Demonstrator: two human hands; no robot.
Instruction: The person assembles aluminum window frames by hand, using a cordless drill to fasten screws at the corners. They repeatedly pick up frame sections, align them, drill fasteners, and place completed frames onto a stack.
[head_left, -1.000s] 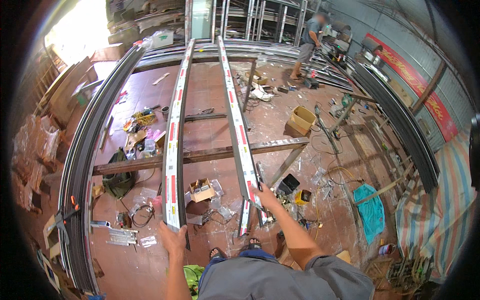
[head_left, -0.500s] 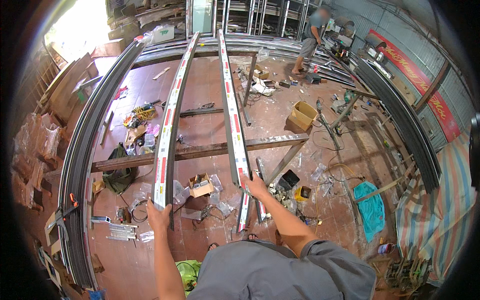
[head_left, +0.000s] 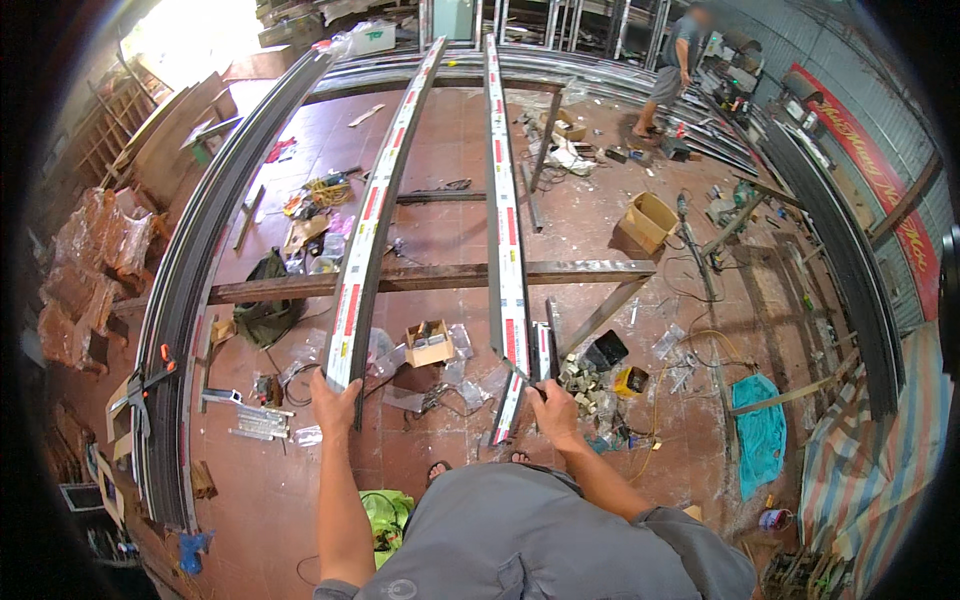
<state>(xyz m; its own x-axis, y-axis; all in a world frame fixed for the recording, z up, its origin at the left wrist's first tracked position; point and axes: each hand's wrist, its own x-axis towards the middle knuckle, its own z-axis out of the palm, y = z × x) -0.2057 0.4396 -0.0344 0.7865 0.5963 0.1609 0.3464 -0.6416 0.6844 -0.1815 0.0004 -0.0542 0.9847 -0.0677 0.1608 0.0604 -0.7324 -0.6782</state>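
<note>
My left hand (head_left: 337,402) is closed around the near end of a long metal profile (head_left: 372,205) covered in white-and-red protective film. To the right lies a second filmed long profile (head_left: 505,220), its near end cut at an angle. My right hand (head_left: 556,408) sits just beyond that end, fingers bent onto a short profile piece (head_left: 543,345); the hand hides the piece's lower end. Another short filmed piece (head_left: 509,408) points down toward my feet. A brown steel crossbar (head_left: 420,279) runs under both long profiles.
Bundled dark profiles (head_left: 215,200) lie along the left, with an orange-and-black clamp (head_left: 150,385). More dark profiles (head_left: 835,250) rest at right. Cardboard boxes (head_left: 648,222), a green bag (head_left: 268,300), cables and scraps litter the tiled floor. Another person (head_left: 683,55) stands at the far right.
My right hand has left the second long profile's end and come nearer my body, onto the short piece. My left hand stays on the first profile. The whole view has shifted.
</note>
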